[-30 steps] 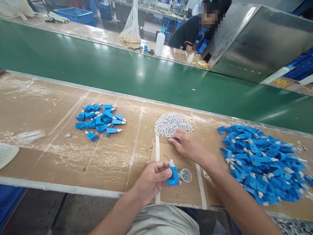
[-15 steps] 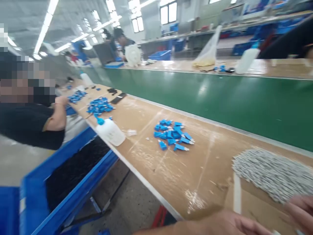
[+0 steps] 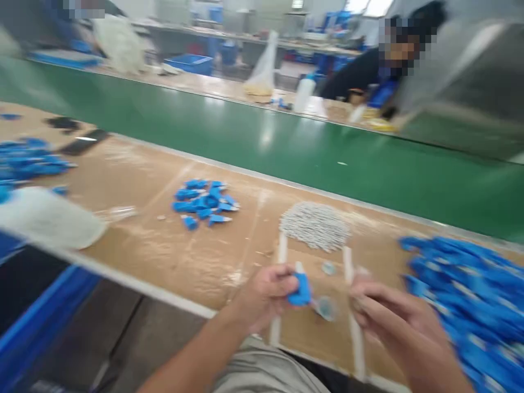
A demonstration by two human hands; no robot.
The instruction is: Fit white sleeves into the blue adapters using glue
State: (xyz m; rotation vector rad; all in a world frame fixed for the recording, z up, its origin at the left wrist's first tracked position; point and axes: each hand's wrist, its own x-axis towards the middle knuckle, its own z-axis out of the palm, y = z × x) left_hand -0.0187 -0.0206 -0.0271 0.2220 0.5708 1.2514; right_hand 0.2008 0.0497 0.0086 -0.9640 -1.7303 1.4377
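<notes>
Head view: we seem mid-holding, our left hand (image 3: 266, 295) pinching a blue part (image 3: 301, 290); our right hand (image 3: 391, 311) curls, contents unclear; the next move calls for steadiness.

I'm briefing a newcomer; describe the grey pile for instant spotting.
Find the green strip, then the brown worktop on its near side. Beyond the left hand, the grey pile lies between a small blue heap and a large blue heap. Its grey colour distinguishes it.
</notes>
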